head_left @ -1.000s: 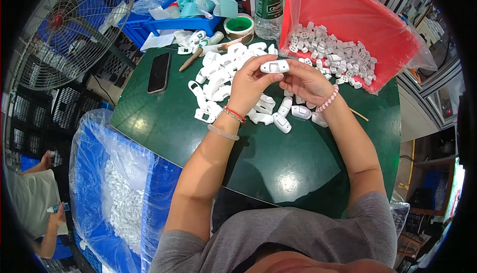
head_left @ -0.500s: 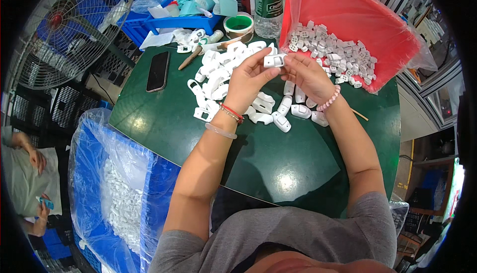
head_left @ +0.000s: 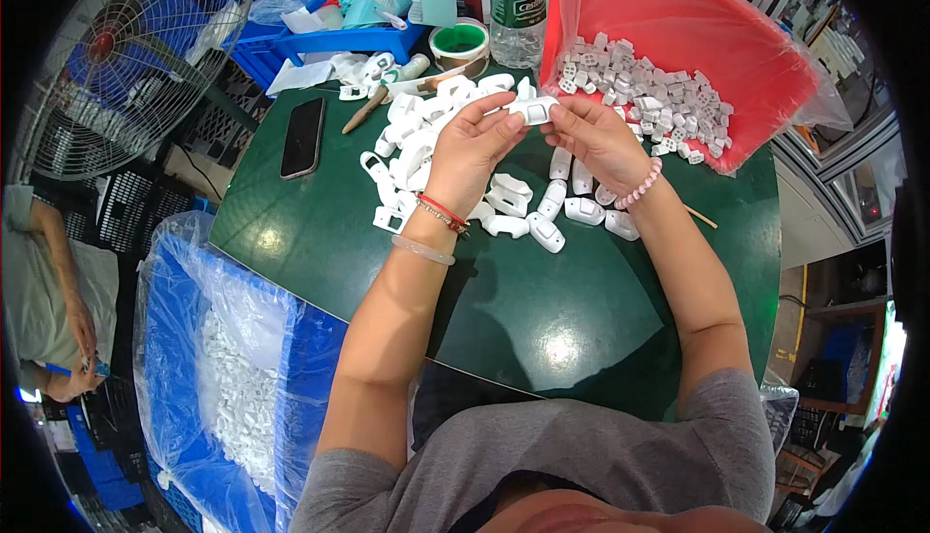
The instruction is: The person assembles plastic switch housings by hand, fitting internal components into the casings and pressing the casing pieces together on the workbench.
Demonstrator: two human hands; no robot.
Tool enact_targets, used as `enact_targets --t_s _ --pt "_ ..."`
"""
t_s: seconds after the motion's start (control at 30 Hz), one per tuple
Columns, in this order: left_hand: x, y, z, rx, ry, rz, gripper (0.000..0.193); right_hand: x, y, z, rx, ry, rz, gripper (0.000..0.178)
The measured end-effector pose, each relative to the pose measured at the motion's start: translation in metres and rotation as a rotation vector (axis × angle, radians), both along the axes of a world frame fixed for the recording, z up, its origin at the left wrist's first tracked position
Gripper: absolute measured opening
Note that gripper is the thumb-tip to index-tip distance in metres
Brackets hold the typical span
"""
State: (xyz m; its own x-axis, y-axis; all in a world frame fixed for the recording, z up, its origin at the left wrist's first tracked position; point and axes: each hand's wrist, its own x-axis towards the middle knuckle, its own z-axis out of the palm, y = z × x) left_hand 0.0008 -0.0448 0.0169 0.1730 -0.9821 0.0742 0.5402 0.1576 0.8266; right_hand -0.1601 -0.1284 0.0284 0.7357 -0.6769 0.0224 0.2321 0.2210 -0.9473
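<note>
Between my two hands, above the green table, is a white plastic housing (head_left: 536,110) with a rounded body and a recess in it. My left hand (head_left: 477,141) pinches its left end between thumb and fingers. The right end sits in the fingertips of my right hand (head_left: 599,138). Behind and left of my left hand lies a heap of loose white plastic shells (head_left: 412,131), some with open cutouts. Below my hands, several closed white housings (head_left: 551,200) lie in rough rows, next to a few open shells (head_left: 508,195).
A red lined bin (head_left: 697,19) of small white cube-like parts (head_left: 668,97) stands back right. Behind are a water bottle (head_left: 517,10), a green-filled tub (head_left: 459,41) and a blue tray (head_left: 320,46). A phone (head_left: 302,138) lies left; a lined blue crate (head_left: 291,339) stands lower left. A co-worker's hands (head_left: 82,354) show far left.
The housing has tilted in my fingers, showing its side more lengthwise, and both hands have shifted slightly. The co-worker's hands at the far left have come together.
</note>
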Motion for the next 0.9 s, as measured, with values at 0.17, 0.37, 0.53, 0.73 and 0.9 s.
enact_targets --t_s 0.17,0.37,0.53,0.73,0.9 --pt "-0.0009 0.0015 -0.0007 0.121 -0.019 -0.034 0.028 -0.0002 -0.0004 -0.0005 0.009 -0.036 0.012 0.025" --pt "0.0002 0.0005 -0.0068 0.047 -0.078 -0.009 0.023 0.0000 -0.0002 -0.0006 0.002 -0.008 0.033 0.025" --pt "0.0019 0.0006 -0.0071 0.042 -0.138 -0.001 0.022 -0.0006 -0.0006 -0.0002 -0.144 0.086 -0.012 0.033" --pt "0.0004 0.0009 -0.0076 0.042 -0.087 -0.016 0.022 -0.0015 0.0002 0.0004 -0.201 0.128 -0.057 0.033" --pt "0.0001 0.0002 -0.0068 0.047 -0.143 0.012 0.022 -0.0052 -0.0037 0.0015 -0.263 0.187 -0.053 0.031"
